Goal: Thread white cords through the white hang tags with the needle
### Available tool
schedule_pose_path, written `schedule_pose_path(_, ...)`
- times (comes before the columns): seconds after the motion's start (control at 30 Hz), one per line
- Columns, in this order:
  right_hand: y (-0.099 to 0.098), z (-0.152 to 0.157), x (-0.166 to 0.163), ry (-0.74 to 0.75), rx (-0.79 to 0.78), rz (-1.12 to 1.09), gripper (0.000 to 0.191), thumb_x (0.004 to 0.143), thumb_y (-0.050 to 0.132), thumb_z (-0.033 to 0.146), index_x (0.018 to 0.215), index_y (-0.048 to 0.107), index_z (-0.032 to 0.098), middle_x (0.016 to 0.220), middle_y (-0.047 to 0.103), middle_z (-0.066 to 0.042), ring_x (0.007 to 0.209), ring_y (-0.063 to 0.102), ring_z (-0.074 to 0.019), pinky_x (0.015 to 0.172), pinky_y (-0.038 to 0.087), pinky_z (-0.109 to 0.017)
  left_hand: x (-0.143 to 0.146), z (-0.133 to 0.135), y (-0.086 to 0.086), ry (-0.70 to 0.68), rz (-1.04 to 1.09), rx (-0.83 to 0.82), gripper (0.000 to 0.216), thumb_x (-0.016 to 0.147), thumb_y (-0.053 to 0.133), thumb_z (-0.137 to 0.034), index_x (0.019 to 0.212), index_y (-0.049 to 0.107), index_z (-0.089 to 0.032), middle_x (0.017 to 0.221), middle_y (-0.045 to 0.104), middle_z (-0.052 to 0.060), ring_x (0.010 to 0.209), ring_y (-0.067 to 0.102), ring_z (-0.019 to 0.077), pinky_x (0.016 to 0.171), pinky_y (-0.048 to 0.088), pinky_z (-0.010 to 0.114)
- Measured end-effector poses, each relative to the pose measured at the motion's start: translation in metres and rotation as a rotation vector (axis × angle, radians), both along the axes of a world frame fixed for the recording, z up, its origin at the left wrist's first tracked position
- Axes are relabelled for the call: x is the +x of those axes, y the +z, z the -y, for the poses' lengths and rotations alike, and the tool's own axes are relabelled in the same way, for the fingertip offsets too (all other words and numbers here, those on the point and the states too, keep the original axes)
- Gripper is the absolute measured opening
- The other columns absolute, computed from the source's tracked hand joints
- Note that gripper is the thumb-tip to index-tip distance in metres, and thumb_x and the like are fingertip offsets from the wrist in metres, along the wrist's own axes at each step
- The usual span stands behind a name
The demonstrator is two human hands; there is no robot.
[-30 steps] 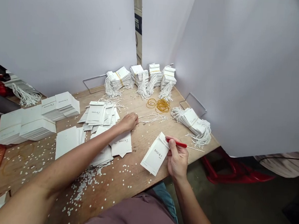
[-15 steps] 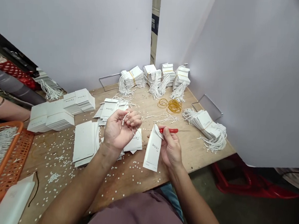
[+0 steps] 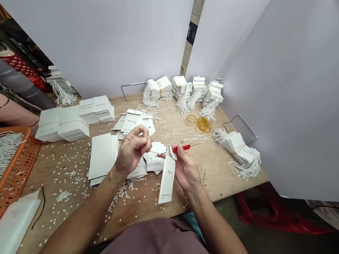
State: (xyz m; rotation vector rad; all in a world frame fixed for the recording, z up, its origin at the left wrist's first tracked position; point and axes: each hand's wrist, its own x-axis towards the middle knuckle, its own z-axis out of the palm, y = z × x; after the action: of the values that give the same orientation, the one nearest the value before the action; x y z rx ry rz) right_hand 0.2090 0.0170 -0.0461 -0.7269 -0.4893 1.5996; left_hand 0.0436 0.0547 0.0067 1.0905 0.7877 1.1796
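Note:
My right hand (image 3: pixel 187 169) is closed on a folded white paper tag (image 3: pixel 168 178) with black print, held upright above the table's front edge. The same hand grips a red-handled awl-like tool (image 3: pixel 182 148) with a thin shaft, beside the tag's top fold. My left hand (image 3: pixel 133 149) is pinched closed just left of the tag. A thin white string (image 3: pixel 153 153) appears to run from its fingers toward the tag; most of it is hidden. Under and behind my left hand lie loose printed tags (image 3: pixel 155 163) and a pile of strung tags (image 3: pixel 133 120).
Banded tag bundles with strings (image 3: pixel 159 88) line the back; another bundle (image 3: pixel 238 149) lies right. Rubber bands (image 3: pixel 203 124) and loose strings (image 3: pixel 192 137) sit mid-table. Left are stacked tags (image 3: pixel 71 124), blank cards (image 3: pixel 101 156) and an orange basket (image 3: pixel 19 177) of strings. White panels (image 3: pixel 106 30) enclose the table.
My left hand has turned over, its fingers curling inward, and the string in it shows less. The tag and tool have shifted slightly left, the tag now more edge-on. The view has tilted.

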Motion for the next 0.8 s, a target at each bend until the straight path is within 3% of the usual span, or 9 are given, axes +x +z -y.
schedule_pose_path(0.13,0.009,0.006,-0.005,-0.163,0.063,0.171,0.022,0.082,0.075,0.044,0.084,0.076,0.022,0.084,0.073,-0.003,0.079,0.067,-0.0178,0.082,0.056,-0.034,-0.007,0.022,0.002,0.063,-0.591,0.493,0.022,0.082,0.067,-0.033,0.065,0.062,-0.020,0.063,0.060,0.002,0.063,0.048,0.0176,0.067,0.039,0.035)
schedule_pose_path(0.2,0.013,0.010,-0.009,-0.230,0.157,0.306,0.020,0.085,0.072,0.042,0.087,0.078,0.022,0.089,0.073,-0.004,0.085,0.066,-0.0186,0.083,0.055,-0.034,-0.003,0.031,0.000,0.142,-0.721,0.601,0.025,0.079,0.074,-0.034,0.063,0.062,-0.021,0.065,0.063,0.002,0.066,0.050,0.0182,0.075,0.040,0.037)
schedule_pose_path(0.33,0.020,0.017,-0.008,-0.286,0.333,0.524,0.014,0.090,0.067,0.031,0.090,0.079,0.023,0.092,0.071,-0.005,0.094,0.064,-0.0202,0.088,0.052,-0.036,0.003,0.038,-0.013,0.245,-0.694,0.516,0.031,0.089,0.064,-0.026,0.060,0.057,-0.020,0.067,0.060,0.002,0.068,0.051,0.0173,0.071,0.041,0.033)
schedule_pose_path(0.5,0.023,0.022,0.001,-0.409,0.396,0.659,0.015,0.094,0.062,0.027,0.095,0.077,0.024,0.092,0.071,-0.005,0.091,0.065,-0.0209,0.089,0.053,-0.042,-0.004,0.042,-0.026,0.261,-0.623,0.346,0.042,0.088,0.063,-0.024,0.051,0.041,-0.020,0.058,0.039,-0.002,0.056,0.036,0.0126,0.053,0.029,0.028)
schedule_pose_path(0.67,0.015,0.019,0.002,-0.534,0.795,1.010,0.019,0.096,0.056,0.025,0.104,0.073,0.030,0.092,0.074,-0.004,0.093,0.067,-0.0238,0.101,0.048,-0.054,-0.006,0.045,-0.023,0.266,-0.536,0.271,0.044,0.085,0.065,-0.029,0.051,0.040,-0.020,0.057,0.038,-0.002,0.055,0.035,0.0118,0.053,0.029,0.027)
schedule_pose_path(0.8,0.010,0.018,0.000,-0.405,0.788,1.143,0.020,0.093,0.062,0.022,0.109,0.071,0.029,0.095,0.076,-0.005,0.078,0.067,-0.0216,0.077,0.056,-0.041,-0.009,0.046,-0.020,0.274,-0.543,0.293,0.045,0.086,0.065,-0.029,0.051,0.039,-0.019,0.057,0.037,-0.002,0.055,0.035,0.0115,0.052,0.030,0.027)
